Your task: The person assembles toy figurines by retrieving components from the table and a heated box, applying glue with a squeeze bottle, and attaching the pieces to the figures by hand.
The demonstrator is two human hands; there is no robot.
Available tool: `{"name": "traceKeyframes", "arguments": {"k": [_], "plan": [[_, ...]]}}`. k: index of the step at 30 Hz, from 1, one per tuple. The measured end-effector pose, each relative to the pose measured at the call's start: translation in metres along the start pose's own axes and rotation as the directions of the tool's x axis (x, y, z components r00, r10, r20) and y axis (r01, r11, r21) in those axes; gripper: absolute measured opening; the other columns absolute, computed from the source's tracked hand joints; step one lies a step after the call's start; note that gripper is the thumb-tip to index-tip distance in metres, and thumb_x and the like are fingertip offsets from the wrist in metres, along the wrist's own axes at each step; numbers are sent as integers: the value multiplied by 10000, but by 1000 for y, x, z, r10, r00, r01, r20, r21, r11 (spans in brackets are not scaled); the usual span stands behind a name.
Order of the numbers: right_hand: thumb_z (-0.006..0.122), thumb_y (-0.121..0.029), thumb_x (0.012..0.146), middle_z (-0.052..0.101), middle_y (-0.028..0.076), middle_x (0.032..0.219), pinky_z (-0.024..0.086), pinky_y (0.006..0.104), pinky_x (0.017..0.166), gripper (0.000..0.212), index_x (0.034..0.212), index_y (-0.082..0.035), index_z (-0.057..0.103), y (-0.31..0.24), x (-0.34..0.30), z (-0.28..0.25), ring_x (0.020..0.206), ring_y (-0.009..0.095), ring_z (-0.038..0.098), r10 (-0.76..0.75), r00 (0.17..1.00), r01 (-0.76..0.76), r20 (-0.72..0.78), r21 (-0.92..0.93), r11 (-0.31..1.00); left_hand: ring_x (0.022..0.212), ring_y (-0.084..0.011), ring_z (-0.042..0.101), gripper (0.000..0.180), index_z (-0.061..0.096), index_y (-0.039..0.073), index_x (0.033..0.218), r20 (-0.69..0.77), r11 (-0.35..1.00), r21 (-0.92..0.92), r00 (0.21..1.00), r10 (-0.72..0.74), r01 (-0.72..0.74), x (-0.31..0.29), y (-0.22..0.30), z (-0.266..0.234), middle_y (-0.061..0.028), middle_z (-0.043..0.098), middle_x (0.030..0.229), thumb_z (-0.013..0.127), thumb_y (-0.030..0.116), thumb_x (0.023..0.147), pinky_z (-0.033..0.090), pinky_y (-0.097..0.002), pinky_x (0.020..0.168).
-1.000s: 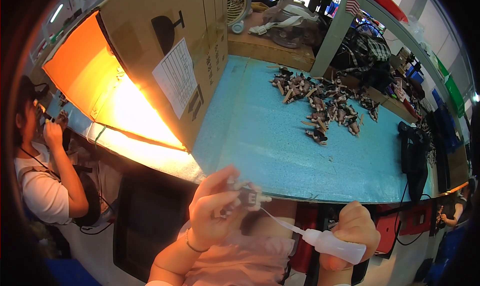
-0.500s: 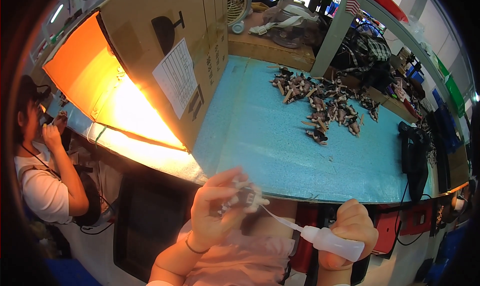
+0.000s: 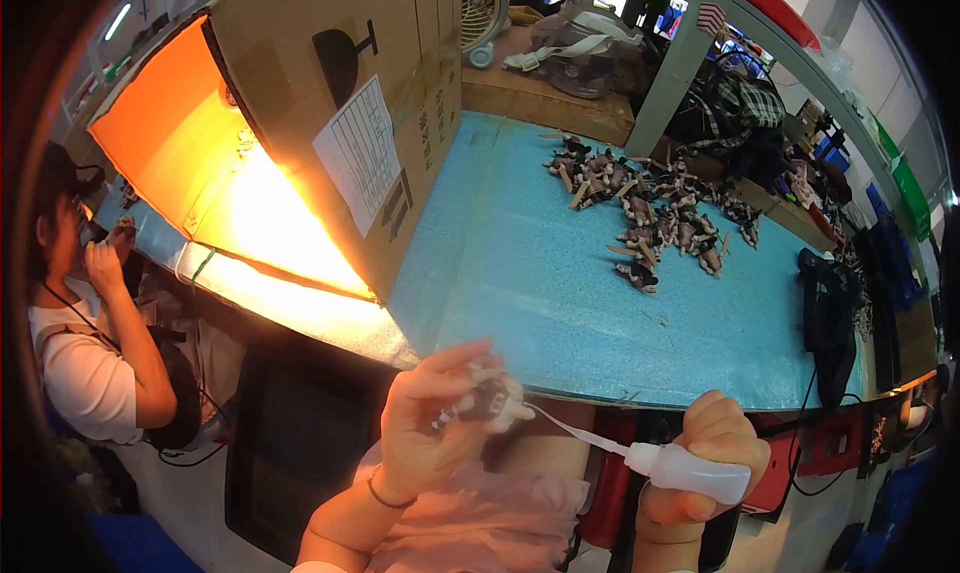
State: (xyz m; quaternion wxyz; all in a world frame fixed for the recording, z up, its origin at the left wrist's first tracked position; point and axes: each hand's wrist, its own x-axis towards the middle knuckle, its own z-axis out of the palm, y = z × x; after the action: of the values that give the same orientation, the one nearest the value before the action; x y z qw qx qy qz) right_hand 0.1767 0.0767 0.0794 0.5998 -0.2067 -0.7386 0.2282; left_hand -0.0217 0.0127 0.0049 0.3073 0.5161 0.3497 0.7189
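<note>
Figurine (image 3: 492, 401): pinched in our left hand (image 3: 425, 423), above our lap (image 3: 470, 518); we judge it light, stiff, fragile at the limbs, best held by the torso.
Squeeze bottle (image 3: 662, 465): clasped in our right hand (image 3: 722, 431); likely light, soft-walled; hold the body.
Bottle position: slightly farther right than earlier.

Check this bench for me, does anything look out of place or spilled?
The cardboard box at the left of the blue table looks odd: it stands on its side, the printed goblet symbol turned sideways, with bright orange light glowing inside. I see no spill near the bottle.
</note>
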Motion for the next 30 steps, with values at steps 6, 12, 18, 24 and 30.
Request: {"name": "traceKeyframes", "arguments": {"k": [6,12,18,24,30], "plan": [[631,-583,675,436,7,620,307,269,515,540,760,-62,516,-3,1,2,554,136,409,43,999,-41,-13,94,995,1107,-329,505,437,401,72,1047,6,1000,-25,1000,-11,11,0,2,0,-270,407,1243,638,-89,717,456,-391,892],[526,-631,755,370,-6,614,259,250,502,559,784,-84,415,1,1,-3,529,108,335,-14,999,14,37,-5,1000,1108,-327,504,435,403,73,1047,10,999,-41,1000,-10,10,1,3,1,-270,408,1243,647,-78,720,459,-392,888],[627,-584,673,434,9,641,315,265,516,536,758,-66,519,-4,1,-1,554,135,406,53,999,-54,12,31,998,1112,-323,502,425,408,68,1042,3,999,-49,1000,-4,4,-1,3,2,-266,400,1250,666,-47,725,462,-386,890],[727,-527,596,490,7,649,360,282,521,500,730,-57,621,-7,2,-3,574,162,475,68,998,-68,15,30,997,1116,-325,498,435,406,67,1042,10,1000,-15,1000,-3,3,0,3,2,-266,397,1251,671,-51,718,466,-382,886],[555,-594,763,382,9,639,272,258,498,544,792,-70,410,0,-1,2,541,113,344,-9,1000,9,20,-1,1000,1113,-328,499,423,408,64,1040,-2,1000,20,1000,15,-15,0,1,-1,-266,402,1246,643,-81,720,465,-387,887]]}}
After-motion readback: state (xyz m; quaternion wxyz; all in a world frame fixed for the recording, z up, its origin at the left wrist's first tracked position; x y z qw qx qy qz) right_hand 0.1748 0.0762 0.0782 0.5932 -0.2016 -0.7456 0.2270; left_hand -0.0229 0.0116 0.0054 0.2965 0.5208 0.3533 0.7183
